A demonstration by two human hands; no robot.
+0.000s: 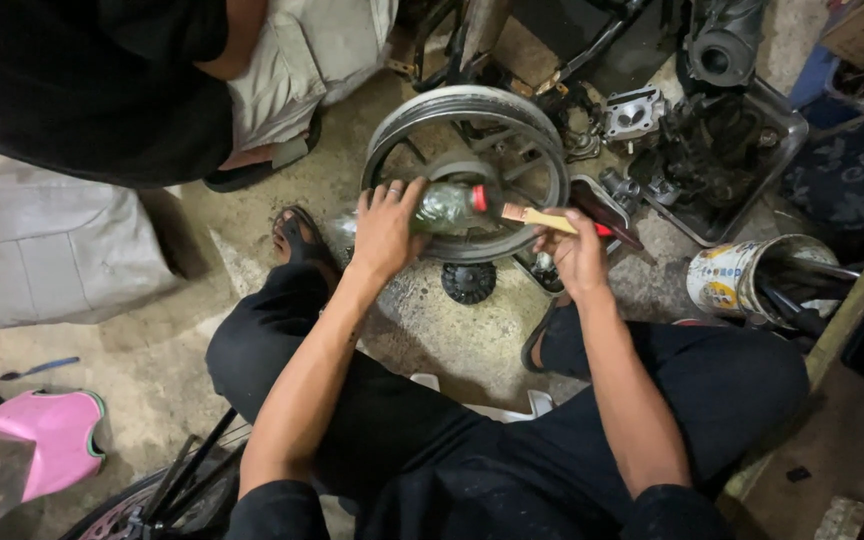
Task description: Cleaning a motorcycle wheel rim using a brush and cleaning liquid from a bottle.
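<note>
While the left hand [384,232] wraps the light, likely slippery plastic bottle [449,207] at mid-body, the right hand [574,255] pinches a stiff wooden-handled brush [542,218] beside its neck.

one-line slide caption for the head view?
Left hand tips a clear plastic bottle toward a wooden-handled brush in the right hand, above a grey spoked wheel.
</note>
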